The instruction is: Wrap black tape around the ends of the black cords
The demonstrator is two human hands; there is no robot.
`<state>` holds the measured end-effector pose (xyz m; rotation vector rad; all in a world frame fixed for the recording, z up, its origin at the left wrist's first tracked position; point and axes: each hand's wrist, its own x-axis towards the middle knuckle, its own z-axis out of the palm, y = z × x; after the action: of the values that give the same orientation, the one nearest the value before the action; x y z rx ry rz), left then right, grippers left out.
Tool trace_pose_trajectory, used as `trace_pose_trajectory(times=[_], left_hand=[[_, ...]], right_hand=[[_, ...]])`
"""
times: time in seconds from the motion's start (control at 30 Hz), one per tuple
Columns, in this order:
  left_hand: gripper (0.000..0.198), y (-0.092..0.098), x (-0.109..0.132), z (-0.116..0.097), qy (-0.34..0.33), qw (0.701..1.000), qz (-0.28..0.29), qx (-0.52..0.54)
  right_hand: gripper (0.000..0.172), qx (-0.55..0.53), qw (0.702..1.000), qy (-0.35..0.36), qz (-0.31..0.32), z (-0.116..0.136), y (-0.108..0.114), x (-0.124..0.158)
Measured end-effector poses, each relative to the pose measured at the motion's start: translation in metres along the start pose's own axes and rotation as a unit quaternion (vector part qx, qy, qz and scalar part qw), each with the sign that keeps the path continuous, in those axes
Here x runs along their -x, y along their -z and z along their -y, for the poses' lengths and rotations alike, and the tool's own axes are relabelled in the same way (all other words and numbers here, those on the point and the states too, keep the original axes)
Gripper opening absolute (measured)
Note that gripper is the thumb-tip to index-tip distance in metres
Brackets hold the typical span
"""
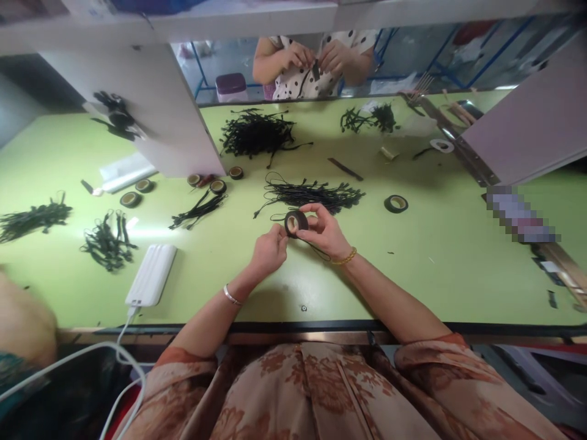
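Observation:
A roll of black tape (290, 227) is gripped in my right hand (329, 232), with the thumb at its core and the fingers over its outer side. Close against the roll's left side, my left hand (269, 249) is closed in a pinch. What lies between its fingertips is too small to make out. A thin black cable (316, 249) runs out below the roll, under my right hand. Just beyond both hands lies a pile of black cables (316, 194) with small connectors. Another roll of black tape (396, 203) rests to the right of my hands.
Further bundles of black cables (257, 133) lie across the green table (358, 287). Several tape rolls (217, 186) sit by a white upright panel (160, 110). A white power bank (151, 275) with a cable stands left. Opposite, a co-worker's hands (316, 56) hold a dark piece.

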<state>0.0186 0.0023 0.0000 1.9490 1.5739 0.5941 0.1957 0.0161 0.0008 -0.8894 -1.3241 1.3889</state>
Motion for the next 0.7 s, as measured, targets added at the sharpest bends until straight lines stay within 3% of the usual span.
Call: trace_pose_trajectory(times=[0.2,0.33,0.4,0.5,0.57,0.63,0.7], left_hand=[[0.013,0.007,0.001,0.002,0.02,0.998,0.025,0.045],[0.008,0.005,-0.003,0.003,0.075,0.987,-0.01,0.139],[0.006,0.006,-0.008,0.004,0.146,0.958,-0.003,0.249],[0.01,0.013,-0.013,0.005,0.251,0.853,0.066,0.453],[0.014,0.02,-0.013,0.003,0.259,0.792,0.101,0.543],[0.021,0.026,-0.011,0.001,0.228,0.78,0.11,0.573],[0.029,0.026,-0.008,-0.001,0.192,0.803,0.105,0.554]], right_hand=[[0.053,0.132,0.986,0.097,0.027,0.007,0.0,0.003],[0.05,0.198,0.971,0.132,0.035,0.012,-0.004,0.008],[0.047,0.272,0.949,0.155,0.027,0.013,-0.006,0.012],[0.04,0.4,0.894,0.2,0.021,0.008,-0.007,0.014],[0.037,0.464,0.859,0.218,0.022,0.002,-0.007,0.015],[0.033,0.501,0.834,0.23,0.011,-0.005,-0.005,0.014],[0.029,0.517,0.821,0.241,-0.013,-0.01,-0.003,0.014]])
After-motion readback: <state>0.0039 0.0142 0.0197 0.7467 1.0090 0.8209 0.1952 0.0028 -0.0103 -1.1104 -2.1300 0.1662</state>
